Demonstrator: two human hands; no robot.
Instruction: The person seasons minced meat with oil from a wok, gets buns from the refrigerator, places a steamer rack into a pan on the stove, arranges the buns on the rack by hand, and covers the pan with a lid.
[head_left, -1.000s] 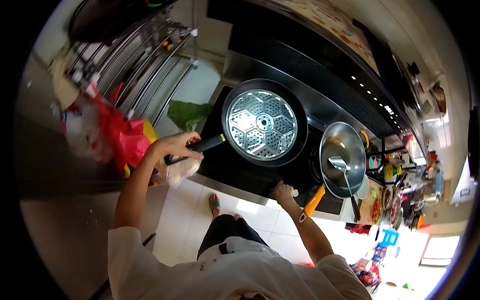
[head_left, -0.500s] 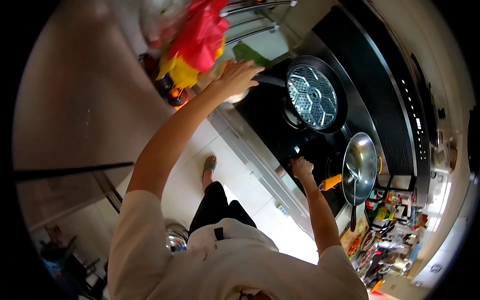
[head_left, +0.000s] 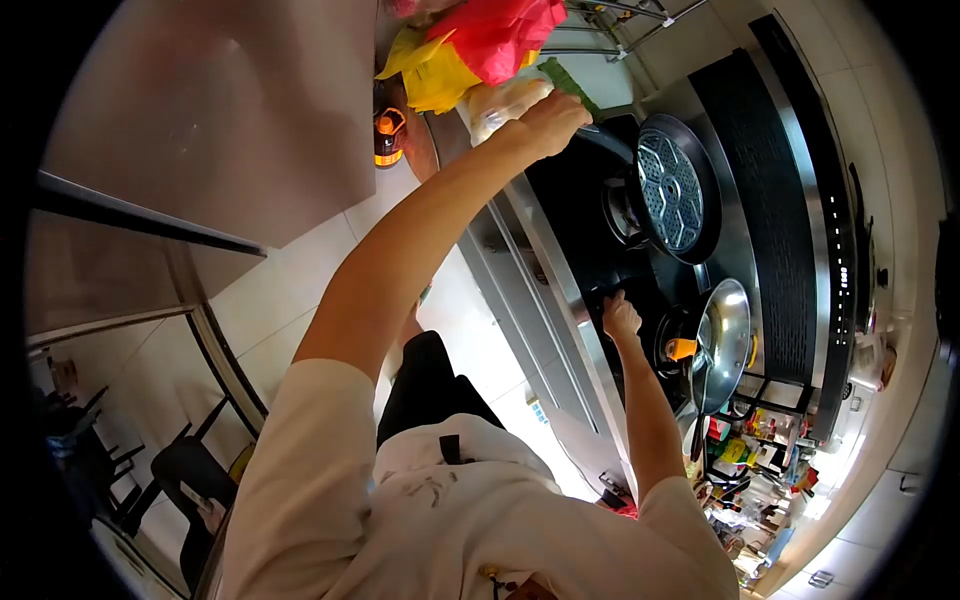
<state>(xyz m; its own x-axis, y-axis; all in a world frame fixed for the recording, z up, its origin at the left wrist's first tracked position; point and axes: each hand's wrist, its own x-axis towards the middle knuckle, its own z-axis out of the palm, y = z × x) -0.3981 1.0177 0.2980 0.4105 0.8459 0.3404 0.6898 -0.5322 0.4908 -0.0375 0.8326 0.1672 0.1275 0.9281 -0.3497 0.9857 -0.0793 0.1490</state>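
Note:
My left hand [head_left: 556, 122] is closed round the black handle of the dark pan [head_left: 708, 180] on the left burner. A round perforated steamer plate [head_left: 670, 192] lies in that pan. At the front edge of the black stovetop [head_left: 570, 205], my right hand [head_left: 621, 316] is closed, its fingertips by the front edge; what they hold, if anything, is hidden. To its right a steel wok [head_left: 730, 335] with an orange handle [head_left: 681, 349] rests on the other burner, with a metal spatula [head_left: 704, 375] leaning in it.
Red [head_left: 505, 38] and yellow bags [head_left: 430, 72] lie left of the stove, beside a clear plastic bag [head_left: 495, 108] and a green cloth [head_left: 570, 84]. An orange-capped bottle [head_left: 388, 138] is near the cabinet. Bottles and packets crowd the counter beyond the wok.
The view has swung left, so the stove appears farther right and turned. My left hand, spread over the pan handle earlier, is now closed on it. My right hand stays at the stove front.

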